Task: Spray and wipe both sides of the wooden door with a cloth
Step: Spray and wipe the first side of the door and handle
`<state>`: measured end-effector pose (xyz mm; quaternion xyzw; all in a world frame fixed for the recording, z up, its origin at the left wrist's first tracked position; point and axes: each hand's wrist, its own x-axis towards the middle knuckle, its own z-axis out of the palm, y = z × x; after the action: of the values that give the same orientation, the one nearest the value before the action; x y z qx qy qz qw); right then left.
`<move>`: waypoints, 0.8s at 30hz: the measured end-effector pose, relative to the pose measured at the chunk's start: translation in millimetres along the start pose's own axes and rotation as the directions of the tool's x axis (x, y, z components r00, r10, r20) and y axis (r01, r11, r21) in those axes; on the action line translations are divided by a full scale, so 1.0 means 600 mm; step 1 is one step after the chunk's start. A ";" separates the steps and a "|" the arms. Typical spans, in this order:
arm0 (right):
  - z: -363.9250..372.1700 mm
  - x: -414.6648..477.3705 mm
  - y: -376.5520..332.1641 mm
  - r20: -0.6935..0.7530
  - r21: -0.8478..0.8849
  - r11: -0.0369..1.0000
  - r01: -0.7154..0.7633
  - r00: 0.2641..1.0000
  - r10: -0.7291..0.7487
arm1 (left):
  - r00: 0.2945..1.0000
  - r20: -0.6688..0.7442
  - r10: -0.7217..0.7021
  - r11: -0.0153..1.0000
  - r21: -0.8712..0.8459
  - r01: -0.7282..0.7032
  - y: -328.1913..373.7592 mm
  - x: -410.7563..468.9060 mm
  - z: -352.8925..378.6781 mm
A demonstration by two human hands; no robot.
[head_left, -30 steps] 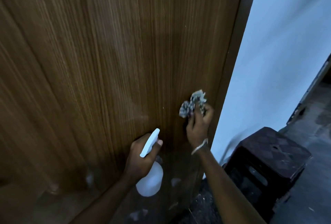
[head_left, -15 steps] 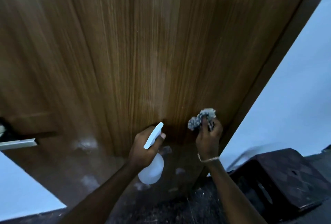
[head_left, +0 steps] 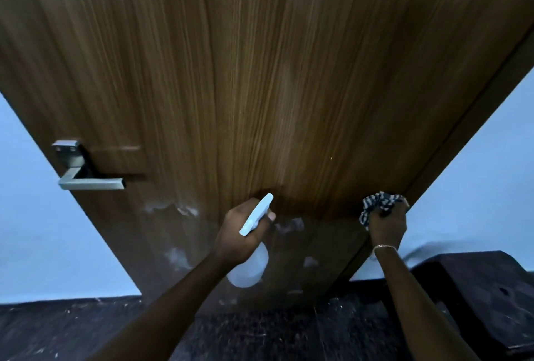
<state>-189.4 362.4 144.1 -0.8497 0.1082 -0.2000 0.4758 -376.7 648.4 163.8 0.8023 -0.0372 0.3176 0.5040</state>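
My left arm reaches forward, and my left hand (head_left: 239,233) has its fingers curled round the neck of a white plastic spray bottle (head_left: 249,272) whose nozzle points at the brown wooden door (head_left: 260,72). My right hand (head_left: 387,226) bunches a grey-and-white patterned cloth (head_left: 375,205) in its fingers, against the door's right edge. A silver lever handle (head_left: 86,183) sits farther left.

Dark stool (head_left: 474,297) crowds the door (head_left: 260,72) edge on the right; lever handle (head_left: 89,183) juts out left.
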 end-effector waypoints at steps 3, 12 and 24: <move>0.010 -0.002 0.041 -0.058 0.000 0.978 0.209 0.976 -0.208 | 1.000 -0.011 0.022 1.000 0.014 -0.022 -0.028 -0.020 0.006; 0.091 0.054 0.158 -0.378 -0.032 0.809 0.587 0.742 -0.553 | 0.970 -0.091 0.226 0.972 0.080 -0.219 -0.186 -0.089 0.109; 0.127 0.102 0.245 -0.490 -0.076 0.766 0.639 0.645 -0.587 | 0.944 -0.118 0.308 0.943 0.170 -0.287 -0.301 -0.225 0.302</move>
<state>-99.8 321.0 -2.0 -0.7310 -0.0803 -0.5611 0.3798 -329.9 550.9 -104.0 0.7983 -0.0979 0.4489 0.3894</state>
